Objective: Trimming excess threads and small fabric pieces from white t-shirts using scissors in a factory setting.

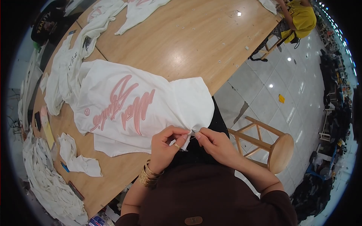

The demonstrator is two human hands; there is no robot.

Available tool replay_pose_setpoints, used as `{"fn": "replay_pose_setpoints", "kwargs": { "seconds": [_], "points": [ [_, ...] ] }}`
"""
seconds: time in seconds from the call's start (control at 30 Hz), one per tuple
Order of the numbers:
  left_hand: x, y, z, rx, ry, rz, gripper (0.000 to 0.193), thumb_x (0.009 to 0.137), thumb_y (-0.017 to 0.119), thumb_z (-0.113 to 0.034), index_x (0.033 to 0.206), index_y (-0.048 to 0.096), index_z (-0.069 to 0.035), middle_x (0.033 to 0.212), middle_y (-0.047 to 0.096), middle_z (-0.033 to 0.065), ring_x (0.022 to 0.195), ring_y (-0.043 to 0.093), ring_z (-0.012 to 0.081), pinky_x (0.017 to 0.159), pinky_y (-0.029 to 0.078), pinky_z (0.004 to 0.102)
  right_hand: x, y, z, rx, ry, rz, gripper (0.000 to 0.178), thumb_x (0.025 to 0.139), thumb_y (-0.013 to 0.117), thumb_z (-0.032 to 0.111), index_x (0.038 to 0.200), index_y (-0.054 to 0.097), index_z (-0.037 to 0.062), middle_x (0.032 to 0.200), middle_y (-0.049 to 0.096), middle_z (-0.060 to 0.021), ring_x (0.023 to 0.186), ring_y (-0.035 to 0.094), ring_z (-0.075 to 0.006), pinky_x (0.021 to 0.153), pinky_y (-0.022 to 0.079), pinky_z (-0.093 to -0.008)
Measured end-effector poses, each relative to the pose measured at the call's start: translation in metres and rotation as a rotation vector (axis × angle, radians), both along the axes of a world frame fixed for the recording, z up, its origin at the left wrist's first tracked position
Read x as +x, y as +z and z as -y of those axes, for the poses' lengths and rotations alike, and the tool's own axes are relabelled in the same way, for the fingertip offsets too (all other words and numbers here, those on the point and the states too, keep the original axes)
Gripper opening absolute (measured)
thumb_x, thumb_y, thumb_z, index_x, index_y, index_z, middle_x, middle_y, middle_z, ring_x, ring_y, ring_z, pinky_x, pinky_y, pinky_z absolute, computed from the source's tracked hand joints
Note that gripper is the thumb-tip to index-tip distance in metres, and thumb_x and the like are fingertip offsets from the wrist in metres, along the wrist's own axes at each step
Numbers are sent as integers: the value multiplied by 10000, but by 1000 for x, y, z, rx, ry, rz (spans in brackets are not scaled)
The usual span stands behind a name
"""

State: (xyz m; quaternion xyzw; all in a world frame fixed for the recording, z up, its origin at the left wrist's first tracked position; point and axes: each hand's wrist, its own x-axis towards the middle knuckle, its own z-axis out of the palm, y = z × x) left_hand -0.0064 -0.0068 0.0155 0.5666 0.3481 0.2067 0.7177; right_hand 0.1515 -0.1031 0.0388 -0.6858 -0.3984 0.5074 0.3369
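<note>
Garment (109, 81) mostly on table (181, 41), stool (281, 153) right, probably a cloth pile (49, 188) left.

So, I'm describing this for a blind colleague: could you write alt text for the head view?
A left hand and a right hand pinch a pink-lettered white garment that lies mostly on a wooden table. More white garments lie to the left; a wooden stool and a person in yellow are at the right.

The left hand (166, 143) and right hand (215, 142) pinch the near edge of a white garment (162, 101) with pink lettering (141, 112). Beneath the garment is a table (184, 49); left of the garment lies a white cloth scrap (85, 164). Right of the garment stands a wooden stool (281, 153), and farther off, a person in yellow (304, 20).
</note>
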Motion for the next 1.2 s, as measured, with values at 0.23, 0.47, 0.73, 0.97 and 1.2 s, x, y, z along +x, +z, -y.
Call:
{"fn": "replay_pose_setpoints", "kwargs": {
  "seconds": [0.23,0.47,0.73,0.97,1.2],
  "points": [
    [0,-1,2,78,5,-42,111,816,618,-13,923,640,11,782,606,17,686,544,58,651,440,199,1,6,-2,-42,-35,-165,328,970,427,266,728,471,50,526,341,48,472,315,-29,432,253,-211],
    [1,0,3,167,-56,3,105,816,623,-16,916,638,10,769,599,13,684,544,57,645,440,202,3,-2,-6,-117,-68,-137,317,947,446,296,824,513,12,579,436,-89,540,387,-154,536,369,-305],
    [1,5,2,-35,-21,-28,101,828,610,-9,924,632,13,751,586,-9,672,515,37,636,427,187,-1,-7,-6,143,-179,77,213,805,651,215,861,555,34,554,506,-59,476,462,-140,487,381,-269],
    [-7,-1,-6,-143,-34,-30,107,824,609,-16,927,617,13,758,590,-10,690,525,35,643,437,190,5,-8,-8,285,-141,515,160,768,651,147,875,565,64,580,565,-92,509,583,-239,462,435,-318],
    [10,8,-8,284,-135,-140,148,794,655,-66,905,597,13,781,627,63,723,608,121,682,488,246,4,-8,-6,449,-49,499,218,710,679,120,885,554,84,562,547,-62,497,572,-218,460,431,-312]
  ]
}}
